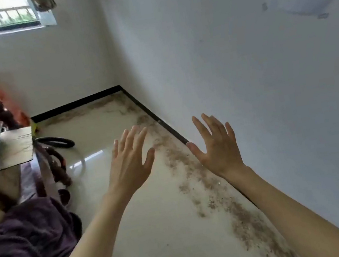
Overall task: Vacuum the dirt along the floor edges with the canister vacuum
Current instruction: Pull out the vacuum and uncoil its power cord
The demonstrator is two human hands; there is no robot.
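Risk: dirt [196,175] band lies directly beneath and between both hands, hugging black skirting [163,122]; step or sleeve sweep could smear it out across glossy floor [136,233]. Vacuum hose [59,142] coiled well left of left hand [129,159], half under clutter, so tug may snag. Canister body not clearly visible. Left hand raised, fingers spread, grasping nothing; right hand [218,147] likewise released, palm down near wall [244,72]

Dirt [192,169] along wall [244,72] — hose [59,141] perhaps left
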